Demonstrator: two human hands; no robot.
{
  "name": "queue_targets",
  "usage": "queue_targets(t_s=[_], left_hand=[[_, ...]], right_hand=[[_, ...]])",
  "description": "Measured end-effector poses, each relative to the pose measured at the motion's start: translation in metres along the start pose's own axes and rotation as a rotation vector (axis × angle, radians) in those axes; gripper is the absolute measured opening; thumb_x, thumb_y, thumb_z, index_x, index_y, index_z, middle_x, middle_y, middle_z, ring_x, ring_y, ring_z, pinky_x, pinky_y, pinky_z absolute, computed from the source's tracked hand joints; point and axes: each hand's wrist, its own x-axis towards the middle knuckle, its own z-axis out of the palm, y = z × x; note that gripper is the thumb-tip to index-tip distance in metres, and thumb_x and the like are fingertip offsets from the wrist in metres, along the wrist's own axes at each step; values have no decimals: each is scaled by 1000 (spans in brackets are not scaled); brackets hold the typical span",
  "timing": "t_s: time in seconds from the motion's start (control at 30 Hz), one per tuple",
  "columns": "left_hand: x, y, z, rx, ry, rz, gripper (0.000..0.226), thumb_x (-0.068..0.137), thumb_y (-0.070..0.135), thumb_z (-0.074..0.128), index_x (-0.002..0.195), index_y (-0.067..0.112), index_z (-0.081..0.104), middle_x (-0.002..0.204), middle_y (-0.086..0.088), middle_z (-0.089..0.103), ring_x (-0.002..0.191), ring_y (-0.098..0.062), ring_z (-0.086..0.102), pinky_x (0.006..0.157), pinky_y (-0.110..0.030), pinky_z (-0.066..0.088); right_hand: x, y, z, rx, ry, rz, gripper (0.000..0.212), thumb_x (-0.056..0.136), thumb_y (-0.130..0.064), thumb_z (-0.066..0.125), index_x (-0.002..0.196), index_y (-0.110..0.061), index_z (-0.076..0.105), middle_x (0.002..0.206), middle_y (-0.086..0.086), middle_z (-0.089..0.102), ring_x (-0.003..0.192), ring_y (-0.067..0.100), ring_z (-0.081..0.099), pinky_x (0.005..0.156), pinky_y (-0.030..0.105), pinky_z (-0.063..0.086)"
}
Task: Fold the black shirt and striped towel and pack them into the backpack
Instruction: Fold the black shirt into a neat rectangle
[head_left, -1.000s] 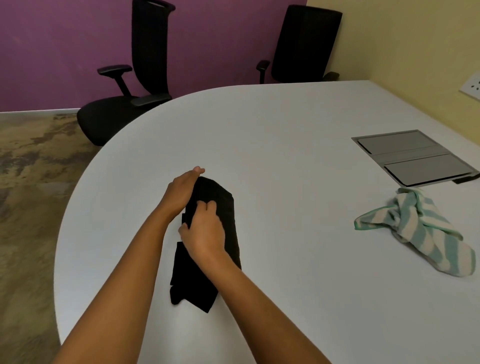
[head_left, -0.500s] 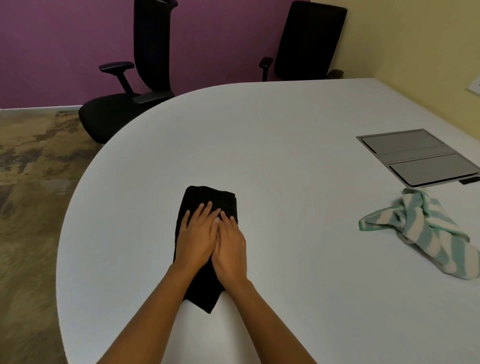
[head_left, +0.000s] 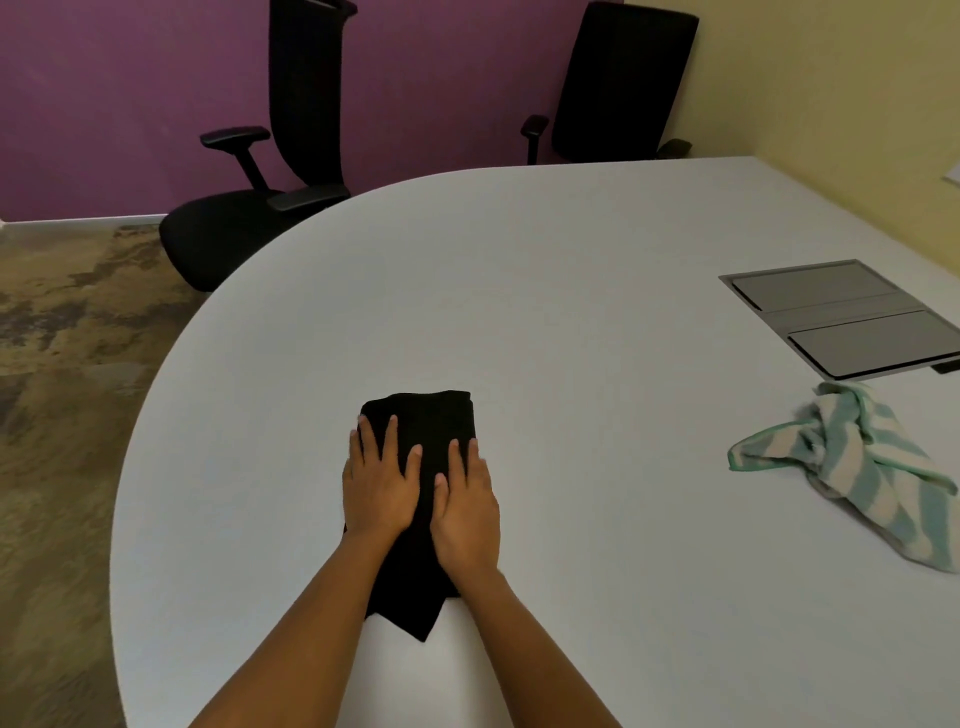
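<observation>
Two hands (head_left: 379, 480) (head_left: 466, 506), one shirt (head_left: 431, 415), one towel (head_left: 852, 467), two chairs (head_left: 280, 156) (head_left: 623, 83).

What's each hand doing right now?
Left hand: open, flat on the shirt, gripping nothing.
Right hand: open, flat on the shirt, gripping nothing.

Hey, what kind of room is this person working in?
Probably an office meeting room: a large white rounded conference table, two black swivel office chairs pushed against it, and a grey metal cable hatch set into the tabletop.

Bare forearms, no sleeves visible
</observation>
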Motion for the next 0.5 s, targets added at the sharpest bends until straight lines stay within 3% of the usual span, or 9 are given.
queue_targets(t_s=[0.13,0.23,0.37,0.5], left_hand=[[3,8,1,6,-14,-57,59,99,48,24,151,24,11,158,-15,6,144,-32,15,115,-44,21],[14,12,4,21,-51,88,59,98,50,24,151,26,14,158,-12,12,142,-29,21,114,-41,24],[38,32,6,125,-201,550,73,86,69,4,149,33,16,159,0,12,144,-19,18,115,-33,17],[62,76,6,436,-350,1126,70,92,58,-1,141,29,39,154,7,29,143,-14,22,115,-33,22]], right_hand=[[28,8,-22,-13,-7,36,50,102,-30,29,150,-18,21,157,5,20,144,19,21,116,30,19],[53,13,-43,-72,61,-93,47,101,-20,34,147,-13,29,154,7,27,142,20,26,117,31,19],[78,29,-70,-91,139,-146,43,99,-12,35,142,-14,41,151,6,34,141,20,29,117,34,22],[84,55,-86,-28,224,15,38,100,-15,33,136,-18,48,145,1,43,134,16,39,110,29,32]])
